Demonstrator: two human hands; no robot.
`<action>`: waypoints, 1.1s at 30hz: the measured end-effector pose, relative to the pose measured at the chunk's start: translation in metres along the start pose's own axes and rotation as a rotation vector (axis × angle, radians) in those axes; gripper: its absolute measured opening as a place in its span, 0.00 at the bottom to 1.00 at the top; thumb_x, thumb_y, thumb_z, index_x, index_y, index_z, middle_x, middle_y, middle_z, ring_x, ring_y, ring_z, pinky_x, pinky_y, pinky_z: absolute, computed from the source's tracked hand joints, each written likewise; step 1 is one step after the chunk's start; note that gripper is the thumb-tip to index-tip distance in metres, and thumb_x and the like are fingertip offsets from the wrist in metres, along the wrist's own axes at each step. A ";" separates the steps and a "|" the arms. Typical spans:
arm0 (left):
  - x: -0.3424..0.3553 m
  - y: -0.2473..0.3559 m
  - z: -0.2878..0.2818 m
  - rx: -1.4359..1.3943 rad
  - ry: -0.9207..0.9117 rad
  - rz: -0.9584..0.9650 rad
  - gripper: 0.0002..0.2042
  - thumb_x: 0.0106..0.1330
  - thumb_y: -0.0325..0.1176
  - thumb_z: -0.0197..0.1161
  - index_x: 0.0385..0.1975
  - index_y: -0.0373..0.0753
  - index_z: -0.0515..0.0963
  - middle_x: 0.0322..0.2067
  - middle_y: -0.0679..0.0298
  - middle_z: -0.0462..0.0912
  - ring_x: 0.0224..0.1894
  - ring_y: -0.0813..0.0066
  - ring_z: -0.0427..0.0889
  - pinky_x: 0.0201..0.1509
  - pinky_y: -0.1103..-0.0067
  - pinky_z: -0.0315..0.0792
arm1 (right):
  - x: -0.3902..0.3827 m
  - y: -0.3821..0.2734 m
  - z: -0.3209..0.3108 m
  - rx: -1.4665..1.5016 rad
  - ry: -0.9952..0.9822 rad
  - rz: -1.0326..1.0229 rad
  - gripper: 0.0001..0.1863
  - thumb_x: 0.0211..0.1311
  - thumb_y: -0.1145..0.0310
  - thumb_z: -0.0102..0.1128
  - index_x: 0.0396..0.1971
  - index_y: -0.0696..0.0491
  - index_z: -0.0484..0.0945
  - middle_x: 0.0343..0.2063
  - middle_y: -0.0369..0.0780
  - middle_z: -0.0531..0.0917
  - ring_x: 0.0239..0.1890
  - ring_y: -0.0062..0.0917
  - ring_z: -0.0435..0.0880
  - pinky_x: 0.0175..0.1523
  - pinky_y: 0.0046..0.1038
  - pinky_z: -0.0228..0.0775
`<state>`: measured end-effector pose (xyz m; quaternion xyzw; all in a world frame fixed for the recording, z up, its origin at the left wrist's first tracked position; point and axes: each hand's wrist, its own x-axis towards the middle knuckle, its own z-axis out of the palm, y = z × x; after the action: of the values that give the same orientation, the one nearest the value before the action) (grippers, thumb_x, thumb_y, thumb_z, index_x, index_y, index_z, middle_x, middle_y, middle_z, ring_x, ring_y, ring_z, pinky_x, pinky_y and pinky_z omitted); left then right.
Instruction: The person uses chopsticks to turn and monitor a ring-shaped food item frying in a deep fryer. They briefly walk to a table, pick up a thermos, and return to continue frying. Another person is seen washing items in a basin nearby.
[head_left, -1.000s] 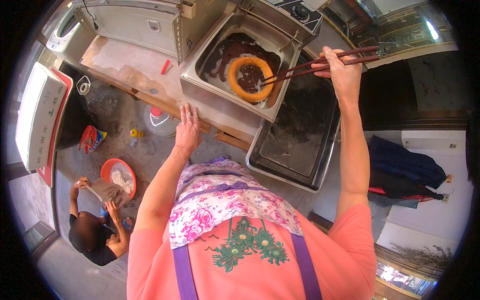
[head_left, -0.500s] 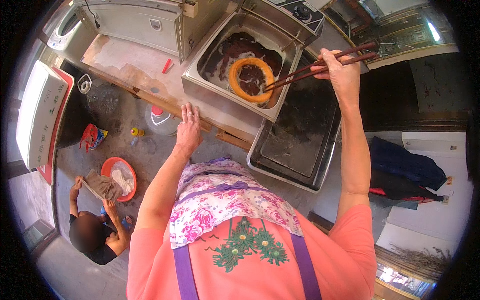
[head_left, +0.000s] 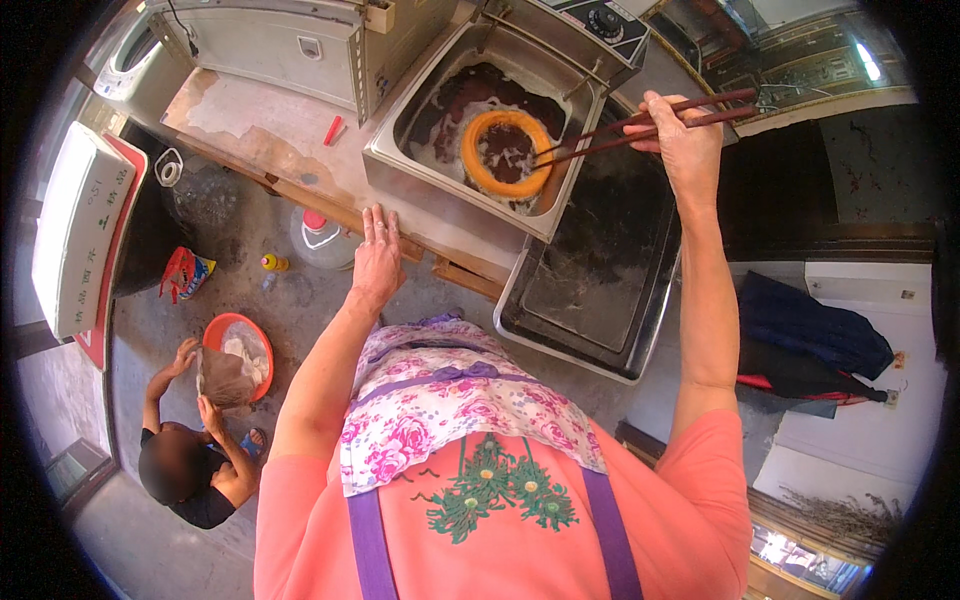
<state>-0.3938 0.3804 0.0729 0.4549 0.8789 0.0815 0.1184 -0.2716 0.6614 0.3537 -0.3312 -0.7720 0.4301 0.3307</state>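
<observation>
A golden dough ring (head_left: 472, 160) floats in dark, foaming oil inside a square steel deep fryer (head_left: 465, 205). My right hand (head_left: 680, 140) grips a pair of long dark chopsticks (head_left: 610, 142). One chopstick's tip reaches the ring's right side; the other slants above the fryer's right rim. Flat on the wooden counter edge, just left of the fryer, rests my left hand (head_left: 378, 250), fingers stretched out and holding nothing.
Right of the fryer lies a black rectangular tray (head_left: 590, 290). A red lighter-like object (head_left: 334, 131) is on the counter (head_left: 240, 140). On the floor at left, a person (head_left: 200, 470) handles brown cloth (head_left: 226, 378) over an orange basin (head_left: 262, 345). A plastic jug (head_left: 322, 240) stands below the counter.
The chopsticks have spread apart, one tip lifting away from the ring. The ring has shifted slightly right and up. The other person's cloth has moved. My left hand stays put.
</observation>
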 end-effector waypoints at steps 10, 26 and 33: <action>-0.001 0.001 -0.001 0.008 0.025 0.009 0.43 0.41 0.25 0.62 0.63 0.28 0.53 0.64 0.39 0.49 0.68 0.46 0.49 0.54 0.72 0.72 | 0.006 0.001 0.003 -0.062 0.008 -0.016 0.10 0.59 0.70 0.59 0.27 0.63 0.78 0.22 0.42 0.81 0.23 0.26 0.84 0.25 0.22 0.77; 0.000 0.000 0.001 0.000 0.016 0.002 0.44 0.40 0.25 0.64 0.63 0.27 0.52 0.64 0.38 0.48 0.68 0.46 0.49 0.55 0.72 0.72 | 0.009 0.002 0.020 0.055 -0.156 -0.086 0.11 0.61 0.68 0.58 0.30 0.62 0.78 0.25 0.42 0.82 0.26 0.27 0.85 0.28 0.22 0.78; -0.001 0.001 -0.002 -0.016 0.013 -0.002 0.43 0.41 0.25 0.63 0.63 0.27 0.52 0.64 0.38 0.48 0.68 0.46 0.49 0.54 0.71 0.72 | 0.004 0.000 0.001 -0.042 -0.123 -0.019 0.09 0.59 0.69 0.59 0.28 0.61 0.79 0.24 0.41 0.82 0.25 0.25 0.85 0.27 0.22 0.76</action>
<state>-0.3925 0.3802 0.0749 0.4523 0.8795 0.0913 0.1163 -0.2752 0.6639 0.3543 -0.3036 -0.8028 0.4302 0.2796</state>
